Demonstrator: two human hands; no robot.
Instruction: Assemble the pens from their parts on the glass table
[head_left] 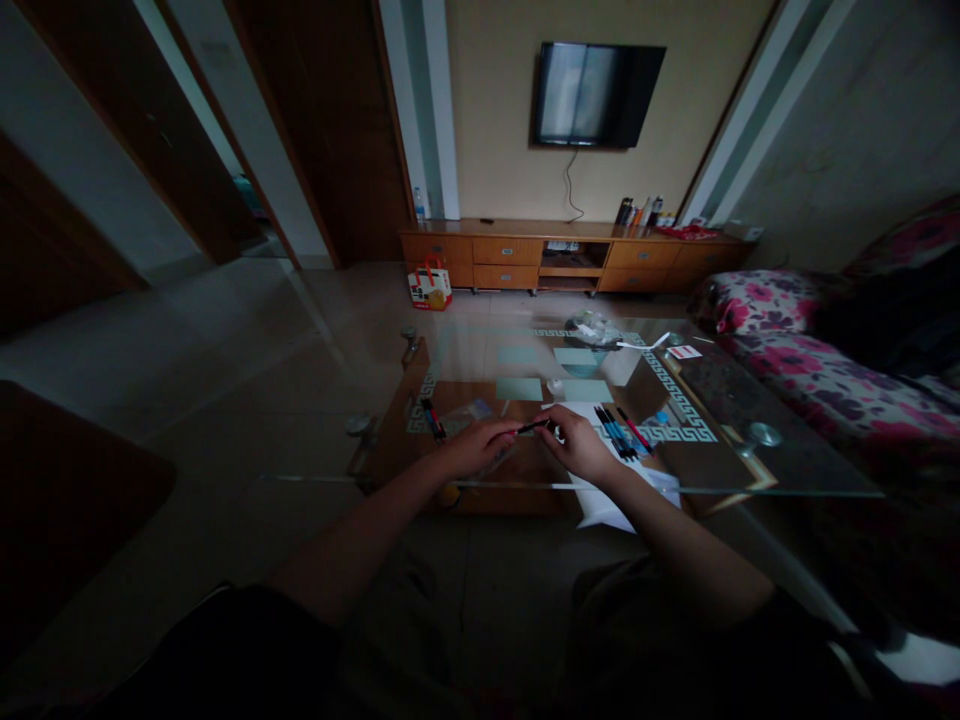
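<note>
Dim living room, clear glass coffee table with white key-pattern border [705, 434] in the middle. Left side: small bunch of black, red and blue pens [433, 420]. Left hand [476, 447] pinches one end of a slim black-and-red pen [531, 427] over the near side; right hand [577, 445] grips its other end. Right: blue-and-black pens [615, 432], then a red-and-black pen [635, 430]. Far right, flower-print sofa [795, 360].

A television [598, 95] hangs above a wooden cabinet [506, 252], a carrier bag [431, 288] stands before the cabinet's left end, and a flowered sofa [799, 365] sits at right.
</note>
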